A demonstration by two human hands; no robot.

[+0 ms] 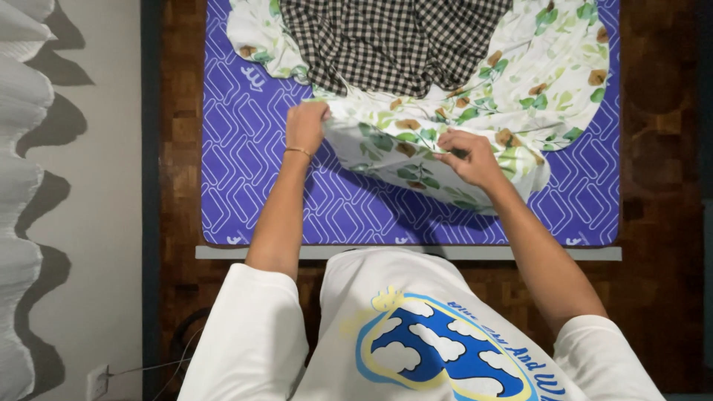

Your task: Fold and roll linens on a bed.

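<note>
A white cloth with green leaves and brown flowers lies bunched on a purple patterned mat. A black-and-white checked fabric lies on top of it at the far side. My left hand pinches the floral cloth's left edge, fingers closed on it. On the right, my right hand grips a fold of the same cloth near its front edge. A thin bracelet sits on my left wrist.
The mat covers a surface with a pale front edge over a dark wood parquet floor. A grey wall with a wall socket and cable is on the left.
</note>
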